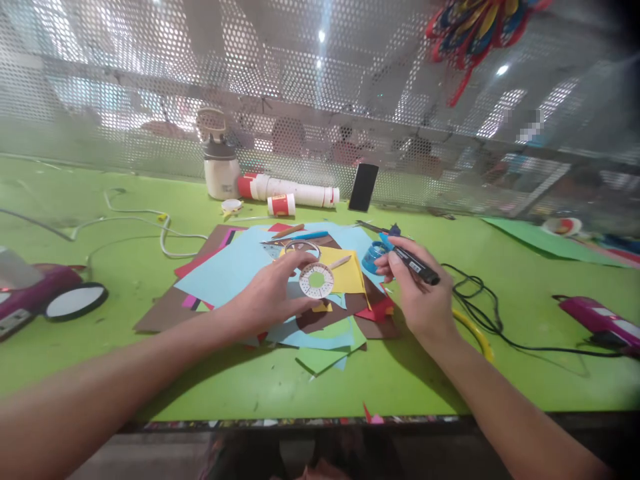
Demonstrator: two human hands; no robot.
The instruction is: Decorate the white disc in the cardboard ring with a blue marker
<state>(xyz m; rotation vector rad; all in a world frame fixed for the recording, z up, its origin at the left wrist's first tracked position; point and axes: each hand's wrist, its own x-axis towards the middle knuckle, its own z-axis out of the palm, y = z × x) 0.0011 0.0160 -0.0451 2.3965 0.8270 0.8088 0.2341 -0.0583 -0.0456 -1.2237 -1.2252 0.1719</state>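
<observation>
My left hand (273, 290) grips a small round white disc (324, 279) between thumb and fingers. The disc has a green centre and dark marks around its ring. In my right hand (417, 287) is a black marker (413, 264) with a blue tip, pointing up and left. A small blue jar (373, 259) stands just left of my right fingers. Under and around the disc lie sheets of light blue paper (220, 273), yellow paper (350, 272) and brown paper (160, 310). A blue pen (310, 235) rests behind my left hand.
At the back stand a white bottle (221, 177), stacked paper cups (295, 191) and a phone (363, 187). Purple tools lie at left (35, 290) and right (600, 319), with cables. A yellow ring (475, 333) sits beside my right forearm.
</observation>
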